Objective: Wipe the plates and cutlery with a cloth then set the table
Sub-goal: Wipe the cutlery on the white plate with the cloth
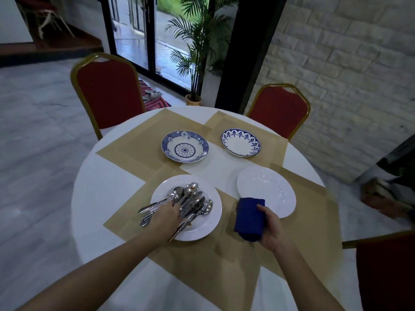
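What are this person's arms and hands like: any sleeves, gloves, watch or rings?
Left forearm and right forearm are bare to the frame edge, no sleeve in view. The left hand and right hand wear no gloves; no watch, bracelet or ring shows.

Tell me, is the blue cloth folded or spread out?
Folded. The blue cloth is a compact bundle held in the right hand, not laid flat.

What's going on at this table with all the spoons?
A person is getting the table ready. Their left hand is on the cutlery piled on a white plate, though it's unclear whether it grips any yet. Their right hand holds a folded blue cloth beside a second white plate. A flower-patterned plate and a blue-rimmed plate sit empty farther off.
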Motion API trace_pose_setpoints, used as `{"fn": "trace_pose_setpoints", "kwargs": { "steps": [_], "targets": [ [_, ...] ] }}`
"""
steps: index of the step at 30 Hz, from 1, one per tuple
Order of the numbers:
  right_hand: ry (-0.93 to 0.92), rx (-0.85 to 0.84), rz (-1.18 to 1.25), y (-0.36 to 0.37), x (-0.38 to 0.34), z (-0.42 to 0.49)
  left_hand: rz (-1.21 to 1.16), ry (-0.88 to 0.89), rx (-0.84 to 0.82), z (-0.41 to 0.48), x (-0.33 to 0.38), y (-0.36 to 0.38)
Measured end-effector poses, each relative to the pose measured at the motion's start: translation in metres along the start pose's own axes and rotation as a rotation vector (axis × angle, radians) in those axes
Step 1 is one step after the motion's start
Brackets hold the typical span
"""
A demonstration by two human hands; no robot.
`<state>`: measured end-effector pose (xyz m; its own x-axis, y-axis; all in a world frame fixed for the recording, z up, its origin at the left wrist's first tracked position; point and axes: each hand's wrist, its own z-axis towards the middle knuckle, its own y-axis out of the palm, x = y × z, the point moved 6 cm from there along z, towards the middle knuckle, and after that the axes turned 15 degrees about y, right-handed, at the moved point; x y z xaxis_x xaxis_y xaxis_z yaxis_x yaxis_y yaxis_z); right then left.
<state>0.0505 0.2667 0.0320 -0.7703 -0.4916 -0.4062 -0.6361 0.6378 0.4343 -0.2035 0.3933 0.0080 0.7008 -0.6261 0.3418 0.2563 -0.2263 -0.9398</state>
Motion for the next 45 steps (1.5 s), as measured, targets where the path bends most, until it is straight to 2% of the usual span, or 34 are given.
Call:
{"fn": "trace_pose_setpoints", "kwargs": {
  "steps": [3, 5, 7, 10, 15, 18, 22, 29, 36, 42, 45],
  "targets": [
    [0.005, -0.024, 0.089, 0.007, 0.022, 0.004, -0.047, 0.006, 0.018, 0.001, -0.002, -0.005],
    [-0.069, -0.017, 0.194, 0.009, 0.031, 0.008, -0.099, 0.012, 0.003, 0.002, -0.003, -0.009],
    [-0.151, -0.097, 0.314, 0.017, 0.037, 0.009, -0.125, 0.002, -0.015, 0.003, -0.005, -0.013],
    [-0.171, -0.215, 0.399, 0.034, 0.048, 0.004, -0.139, -0.035, -0.061, 0.004, -0.007, -0.017],
    [-0.129, -0.173, 0.328, 0.045, 0.055, 0.002, -0.198, -0.077, -0.182, 0.006, -0.005, -0.018],
    [-0.094, -0.089, 0.325, 0.043, 0.056, 0.004, -0.225, -0.11, -0.18, 0.007, -0.004, -0.016],
    [-0.033, -0.107, 0.35, 0.046, 0.057, 0.005, -0.261, -0.129, -0.168, 0.008, 0.001, -0.011],
    [-0.051, -0.115, 0.232, 0.047, 0.041, 0.008, -0.152, -0.026, -0.051, 0.011, 0.006, -0.015],
    [-0.045, -0.038, 0.115, 0.055, 0.034, 0.028, -0.065, 0.045, -0.077, 0.015, 0.005, -0.015],
    [0.031, -0.22, 0.234, 0.072, 0.038, 0.047, -0.064, -0.005, -0.062, 0.018, 0.005, -0.011],
    [0.09, -0.236, 0.258, 0.069, 0.044, 0.053, -0.068, -0.037, -0.075, 0.019, 0.003, -0.012]
  ]
}}
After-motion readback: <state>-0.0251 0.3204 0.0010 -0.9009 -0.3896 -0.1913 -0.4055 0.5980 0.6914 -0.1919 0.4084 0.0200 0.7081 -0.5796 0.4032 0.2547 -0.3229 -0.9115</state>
